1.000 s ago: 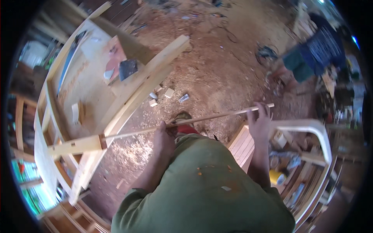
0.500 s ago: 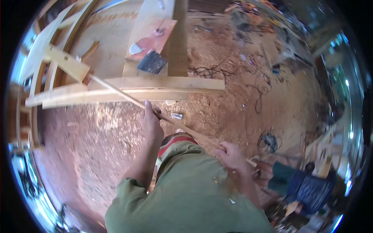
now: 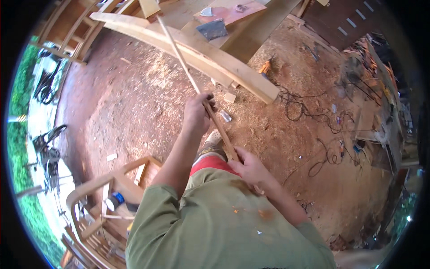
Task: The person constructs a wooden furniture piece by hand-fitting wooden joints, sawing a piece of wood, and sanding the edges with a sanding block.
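Note:
A long, thin wooden strip [image 3: 181, 58] slants in front of my body, its far end rising over the pale beams of the bench. My left hand [image 3: 195, 114] is closed around the strip about two-thirds of the way down. At the near end, my right hand [image 3: 249, 167] grips the strip close to my waist, thumb lying along it. Past the far tip sits a light wooden block [image 3: 149, 7], cut off by the upper edge of the view. A curved pale beam [image 3: 233, 67] passes behind the strip.
A dark folded sheet [image 3: 212, 29] and a pink board [image 3: 233, 12] lie on the bench. Black cables [image 3: 295, 110] and an orange tool [image 3: 265, 67] are on the shaving-strewn floor. A curved wooden frame [image 3: 85, 193] stands near left, a motorbike [image 3: 49, 150] beyond it.
My view has turned right, so the bench now sits higher and slanted. The strip points more steeply away from me. Both hands keep their hold; the wooden frame has come into view.

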`<state>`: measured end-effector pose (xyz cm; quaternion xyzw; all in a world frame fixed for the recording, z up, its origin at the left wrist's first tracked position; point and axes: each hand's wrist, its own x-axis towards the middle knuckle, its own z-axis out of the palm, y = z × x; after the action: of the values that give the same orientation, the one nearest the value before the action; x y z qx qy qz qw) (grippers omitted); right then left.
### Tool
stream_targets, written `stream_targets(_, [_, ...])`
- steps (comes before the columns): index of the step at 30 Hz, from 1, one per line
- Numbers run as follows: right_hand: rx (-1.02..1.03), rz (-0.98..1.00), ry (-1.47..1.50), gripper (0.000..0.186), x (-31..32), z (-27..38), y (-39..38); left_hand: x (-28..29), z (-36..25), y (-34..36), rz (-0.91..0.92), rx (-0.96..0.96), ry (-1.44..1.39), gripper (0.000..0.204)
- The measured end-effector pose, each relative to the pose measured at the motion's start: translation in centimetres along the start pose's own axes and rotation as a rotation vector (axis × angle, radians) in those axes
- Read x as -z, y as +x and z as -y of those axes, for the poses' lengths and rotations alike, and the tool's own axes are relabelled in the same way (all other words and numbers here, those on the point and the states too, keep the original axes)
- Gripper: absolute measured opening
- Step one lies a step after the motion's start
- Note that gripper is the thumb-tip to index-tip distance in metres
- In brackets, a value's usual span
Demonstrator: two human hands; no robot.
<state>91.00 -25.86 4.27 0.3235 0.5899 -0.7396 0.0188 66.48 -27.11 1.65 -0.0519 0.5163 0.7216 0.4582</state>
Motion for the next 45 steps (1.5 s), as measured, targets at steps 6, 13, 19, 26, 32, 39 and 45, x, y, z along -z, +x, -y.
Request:
stream_targets(6, [-0.058,0.228,-0.068,0.04,6.0,-5.3,-8.6,-0.6,5.1,-7.0,-0.253,-0.09,0.075,0.017])
stream_targets(13, [-0.101,0.123,0.055,0.037,12.3,-7.8,-10.5,1.7,2.6,-9.7,-0.373,-0.254,0.434,0.023])
stream_targets(19, [-0.025,0.081,-0.061,0.023,20.8,-5.8,-4.7,3.1,5.0,-11.9,-0.442,-0.131,0.581,0.025])
stream_targets(26, [-0.001,-0.224,0.293,0.026,33.5,-1.8,3.4,-1.4,1.8,-4.8,-1.06,-1.08,1.417,0.034])
stream_targets(32, [-0.022,-0.408,0.425,0.025,40.6,5.4,13.4,-10.3,-4.0,6.9,-0.604,-0.698,0.895,0.045])
stream_targets(39, [-0.027,0.019,0.223,0.04,43.9,18.3,29.9,-15.3,-8.0,18.3,-0.952,-0.435,0.998,0.05])
stream_targets(45, [0.09,0.186,-0.069,0.058,40.1,27.5,40.0,-17.0,-7.8,21.0,-0.965,-0.428,0.897,0.047])
